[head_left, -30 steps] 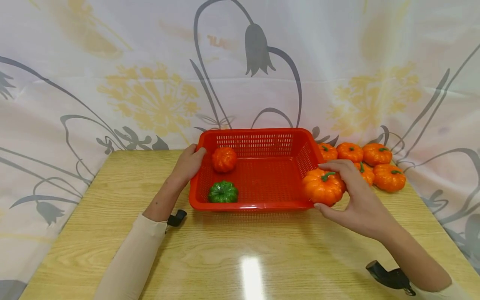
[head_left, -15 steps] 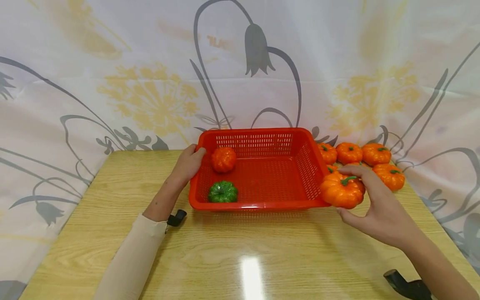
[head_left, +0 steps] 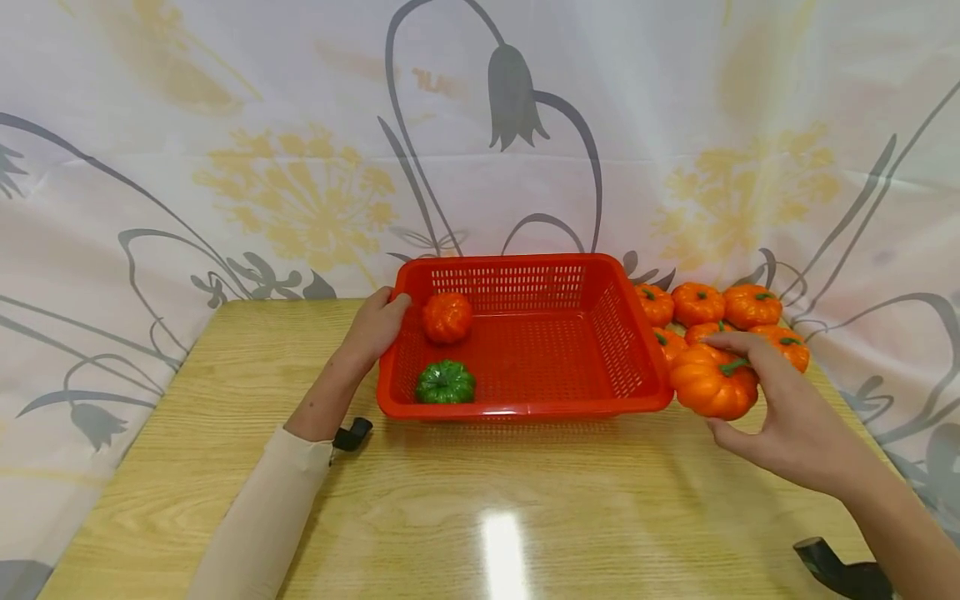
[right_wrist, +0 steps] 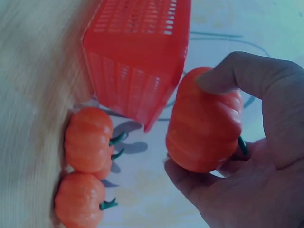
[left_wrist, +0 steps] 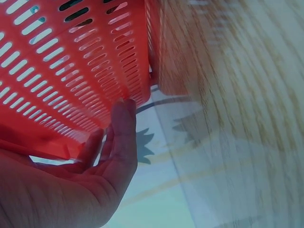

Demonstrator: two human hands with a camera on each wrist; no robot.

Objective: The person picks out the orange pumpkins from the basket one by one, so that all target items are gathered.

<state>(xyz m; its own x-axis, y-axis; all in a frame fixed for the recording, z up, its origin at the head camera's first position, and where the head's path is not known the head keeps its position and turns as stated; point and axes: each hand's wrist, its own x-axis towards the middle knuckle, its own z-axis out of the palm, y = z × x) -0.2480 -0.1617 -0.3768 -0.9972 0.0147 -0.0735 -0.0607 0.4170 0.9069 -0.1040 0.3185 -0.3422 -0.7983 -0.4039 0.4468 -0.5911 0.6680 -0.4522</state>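
My left hand (head_left: 377, 323) grips the left rim of a red plastic basket (head_left: 525, 410); the left wrist view shows its fingers (left_wrist: 124, 123) against the slotted side wall. Inside the basket lie an orange-red pumpkin (head_left: 447, 317) at the back left and a green pumpkin (head_left: 446, 382) at the front left. Just outside the right rim, my right hand (head_left: 787, 421) holds an orange pumpkin (head_left: 715, 383) with a green stem. In the right wrist view, thumb and fingers pinch this pumpkin (right_wrist: 204, 123) from opposite sides, above table level.
Several orange pumpkins (head_left: 699, 303) stand grouped on the wooden table (head_left: 570, 508) right of the basket. Behind the table hangs a flower-printed cloth (head_left: 300, 125). A black device is strapped to each wrist.
My right hand has carried the orange pumpkin rightward, from over the basket's front right corner to outside the rim. The left hand and the basket stay put.
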